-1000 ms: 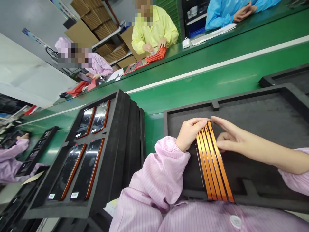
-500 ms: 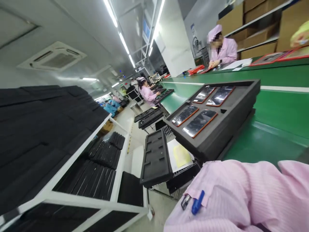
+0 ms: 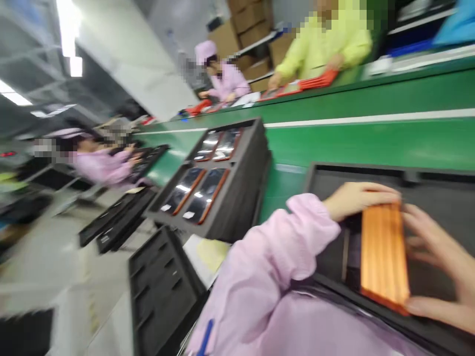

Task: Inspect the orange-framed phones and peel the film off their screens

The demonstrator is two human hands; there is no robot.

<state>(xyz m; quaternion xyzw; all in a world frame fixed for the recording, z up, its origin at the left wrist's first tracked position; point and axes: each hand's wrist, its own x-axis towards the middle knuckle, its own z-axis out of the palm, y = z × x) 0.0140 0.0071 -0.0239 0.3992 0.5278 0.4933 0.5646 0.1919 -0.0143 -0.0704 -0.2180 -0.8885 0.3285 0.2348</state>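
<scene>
The block of orange-edged devices (image 3: 385, 254) stands on edge between the two hands, over the black foam tray (image 3: 440, 185) in front of the wearer. The left hand (image 3: 363, 198) is closed over the block's far end; the right hand (image 3: 440, 259) is spread along its right side, thumb against the near corner and fingers by the far one. As far as can be judged, the gathering is done: the edges lie flush in a tight group, though blur hides the exact count. What seems left is the handling of the block, since neither hand has let go of it. Just left of it, below the left hand, is a dark glossy surface (image 3: 352, 257) too blurred to identify. Well to the left of the left hand, on the green bench (image 3: 334, 141), a stack of foam trays (image 3: 243, 198) carries four phones (image 3: 208, 195) on top, two by two, lying flat and face up in their recesses, with no hand on them. Whether those belong to a finished or an unfinished batch cannot be told, so the overall share done stays uncertain.
</scene>
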